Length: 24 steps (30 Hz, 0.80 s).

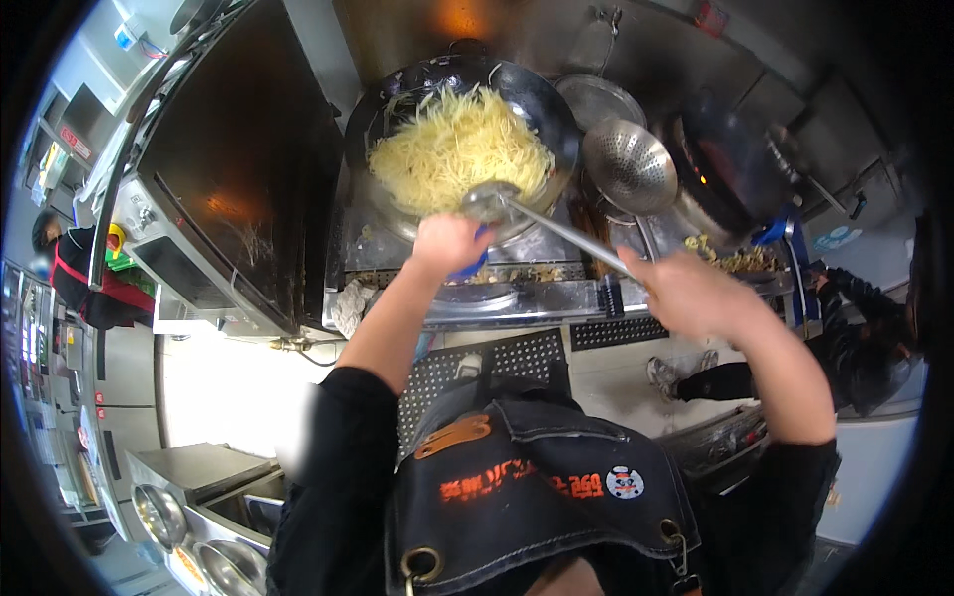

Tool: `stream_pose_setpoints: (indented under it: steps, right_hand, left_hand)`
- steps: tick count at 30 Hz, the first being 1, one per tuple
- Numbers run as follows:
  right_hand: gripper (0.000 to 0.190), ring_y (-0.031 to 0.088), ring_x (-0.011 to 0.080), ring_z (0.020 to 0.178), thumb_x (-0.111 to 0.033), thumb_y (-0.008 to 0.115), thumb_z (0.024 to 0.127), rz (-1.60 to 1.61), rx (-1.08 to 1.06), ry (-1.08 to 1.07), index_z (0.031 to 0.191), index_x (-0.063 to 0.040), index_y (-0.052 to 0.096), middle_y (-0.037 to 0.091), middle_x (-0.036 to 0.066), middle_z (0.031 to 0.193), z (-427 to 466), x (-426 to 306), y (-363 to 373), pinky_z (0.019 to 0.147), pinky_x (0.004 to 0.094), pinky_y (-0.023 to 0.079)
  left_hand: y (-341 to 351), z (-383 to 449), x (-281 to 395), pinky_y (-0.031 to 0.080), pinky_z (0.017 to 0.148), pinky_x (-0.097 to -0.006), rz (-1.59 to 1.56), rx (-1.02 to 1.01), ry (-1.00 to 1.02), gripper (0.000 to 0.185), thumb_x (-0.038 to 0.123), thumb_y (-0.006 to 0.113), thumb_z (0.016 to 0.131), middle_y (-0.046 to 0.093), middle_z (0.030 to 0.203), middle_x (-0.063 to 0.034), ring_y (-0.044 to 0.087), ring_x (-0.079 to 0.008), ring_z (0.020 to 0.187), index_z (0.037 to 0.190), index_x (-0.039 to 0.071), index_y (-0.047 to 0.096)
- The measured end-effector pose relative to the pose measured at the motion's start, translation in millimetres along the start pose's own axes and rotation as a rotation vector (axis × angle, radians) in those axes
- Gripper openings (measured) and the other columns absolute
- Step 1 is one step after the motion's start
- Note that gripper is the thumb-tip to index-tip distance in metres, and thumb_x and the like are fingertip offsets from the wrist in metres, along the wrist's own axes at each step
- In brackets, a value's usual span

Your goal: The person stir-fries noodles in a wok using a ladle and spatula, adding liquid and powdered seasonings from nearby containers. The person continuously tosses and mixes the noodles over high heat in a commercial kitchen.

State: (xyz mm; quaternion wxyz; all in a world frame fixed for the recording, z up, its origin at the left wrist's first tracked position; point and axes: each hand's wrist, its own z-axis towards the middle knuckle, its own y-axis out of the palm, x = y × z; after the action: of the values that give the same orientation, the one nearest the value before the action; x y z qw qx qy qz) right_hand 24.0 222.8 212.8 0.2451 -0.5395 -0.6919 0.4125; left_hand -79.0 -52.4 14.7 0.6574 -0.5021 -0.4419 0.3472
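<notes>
A large black wok (544,104) holds a heap of pale yellow shredded food (469,149), perhaps potato. My left hand (449,242) is closed on a blue cloth (473,264) at the wok's near rim; the part of the rim under it is hidden. My right hand (689,290), slightly blurred, grips the long metal handle of a ladle (492,200). The ladle's bowl rests against the near side of the shredded heap. To the wok's right lies a round perforated metal strainer (630,165), its handle pointing towards me.
A second wok (704,179) sits tilted at the right, with food scraps (734,259) before it. A steel appliance (201,246) stands at the left. A crumpled cloth (352,307) lies on the stove's front edge. One person (857,350) is at the right, another (93,276) at far left.
</notes>
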Motion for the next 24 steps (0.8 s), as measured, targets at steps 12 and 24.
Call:
stream_pose_setpoints:
  steps: [12, 24]
  right_hand:
    - [0.065, 0.063, 0.0405, 0.094, -0.004, 0.046, 0.084, 0.111, 0.086, 0.012, 0.147, -0.003, 0.033, 0.062, 0.028, 0.101, 109, -14, 24, 0.083, 0.0475, 0.05]
    - [0.062, 0.064, 0.0388, 0.071, 0.0, 0.055, 0.079, -0.148, 0.077, -0.081, 0.14, 0.006, 0.042, 0.063, 0.024, 0.076, 0, -3, -5, 0.071, 0.0465, 0.052]
  left_hand:
    - [-2, 36, -2, 0.055, 0.071, -0.044, 0.028, -0.037, -0.06, 0.041, 0.052, 0.059, 0.086, 0.069, 0.073, -0.0134, 0.069, -0.0324, 0.076, 0.084, 0.013, 0.071]
    - [5, -7, 30, 0.055, 0.069, -0.0437, -0.076, -0.047, -0.056, 0.038, 0.047, 0.06, 0.085, 0.069, 0.073, -0.0132, 0.069, -0.0318, 0.074, 0.08, 0.011, 0.07]
